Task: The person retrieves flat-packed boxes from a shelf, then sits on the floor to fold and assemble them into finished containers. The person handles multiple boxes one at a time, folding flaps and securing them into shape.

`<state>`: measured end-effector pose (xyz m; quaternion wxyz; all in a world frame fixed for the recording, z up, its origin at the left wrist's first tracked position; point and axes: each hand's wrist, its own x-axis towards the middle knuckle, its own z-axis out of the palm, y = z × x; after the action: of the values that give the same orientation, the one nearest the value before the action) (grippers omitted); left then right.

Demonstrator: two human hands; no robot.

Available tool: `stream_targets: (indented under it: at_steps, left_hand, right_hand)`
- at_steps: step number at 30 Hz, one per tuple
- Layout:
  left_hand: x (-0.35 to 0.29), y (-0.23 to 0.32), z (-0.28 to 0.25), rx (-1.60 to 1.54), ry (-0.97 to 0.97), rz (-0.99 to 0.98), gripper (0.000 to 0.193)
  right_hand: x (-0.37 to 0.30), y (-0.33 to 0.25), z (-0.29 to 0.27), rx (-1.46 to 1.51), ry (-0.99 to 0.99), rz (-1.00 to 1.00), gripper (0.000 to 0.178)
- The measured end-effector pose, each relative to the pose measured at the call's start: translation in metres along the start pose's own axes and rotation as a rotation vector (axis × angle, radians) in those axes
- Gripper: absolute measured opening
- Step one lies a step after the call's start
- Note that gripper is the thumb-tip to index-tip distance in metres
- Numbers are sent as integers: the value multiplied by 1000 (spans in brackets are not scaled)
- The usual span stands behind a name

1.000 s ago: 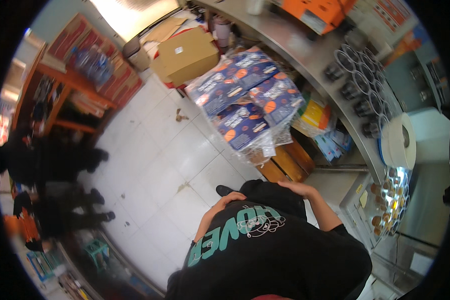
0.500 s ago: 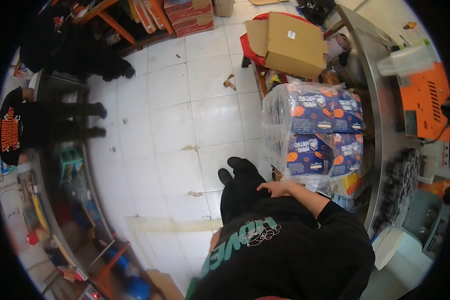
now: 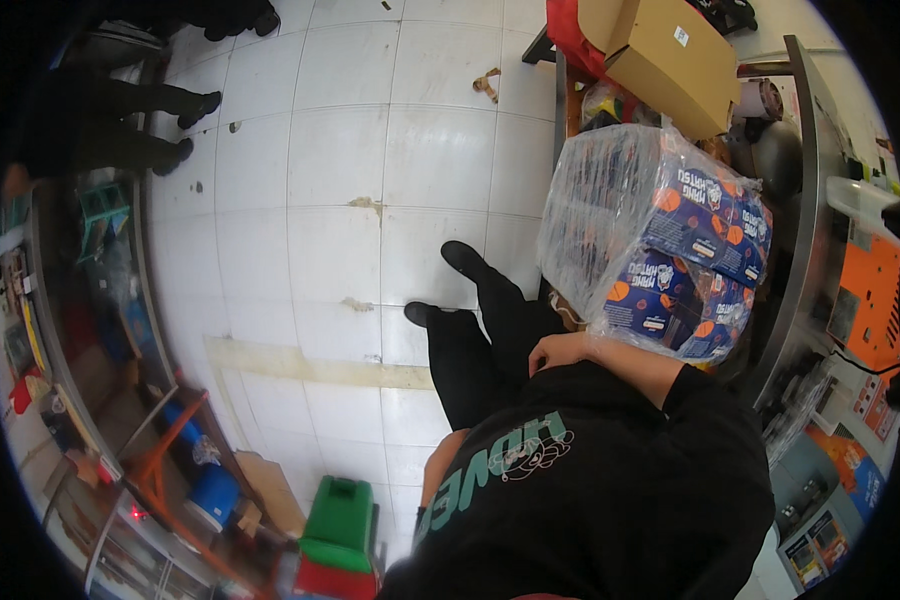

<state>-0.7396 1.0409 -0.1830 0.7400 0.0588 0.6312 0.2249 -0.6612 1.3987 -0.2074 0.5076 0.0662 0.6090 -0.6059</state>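
My right hand (image 3: pixel 558 352) is at my waist, its fingers curled in over my black trousers (image 3: pixel 470 365). I see nothing in it. Only a strip of my left arm (image 3: pixel 444 464) shows beside my black shirt (image 3: pixel 610 475); the fingers there are hidden. Nearest to my right hand, at its far right, is a bundle of blue and orange printed boxes (image 3: pixel 660 290) in clear plastic wrap (image 3: pixel 595 225). The hand looks apart from it. My feet in black shoes (image 3: pixel 462 255) stand apart on the white tiles.
An open cardboard box (image 3: pixel 675 65) lies beyond the bundle, next to a metal table (image 3: pixel 805 200). An orange appliance (image 3: pixel 870 300) stands on the right. Shelving (image 3: pixel 150 310) lines the left, where another person's legs (image 3: pixel 140 125) show. A green bin (image 3: pixel 338 520) is at lower left.
The view has shifted: the floor and shelves lie differently, and the green bin has come into sight. My feet have changed place in a step. My right hand's fingers curl in more.
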Motion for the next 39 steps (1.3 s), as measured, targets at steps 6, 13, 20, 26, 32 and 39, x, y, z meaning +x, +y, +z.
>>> stream_targets:
  at_steps: [6,13,20,26,32,39]
  left_hand:
    - [54,-44,6,147,160,-122,58]
    - [171,-86,21,-147,971,-548,94]
    - [230,-84,-26,-131,1155,-540,79]
    - [245,-83,-16,-161,1341,-470,58]
    - [251,-111,31,-285,1705,-253,47]
    - [243,-149,77,-194,1786,229,46]
  right_hand:
    - [39,14,27,-194,-202,182,34]
    - [93,28,39,-426,-357,271,45]
    - [93,42,14,-532,-250,450,55]
    - [115,59,8,-794,-180,542,72]
    - [81,69,25,-853,-79,400,79]
    - [12,84,51,-957,180,362,90]
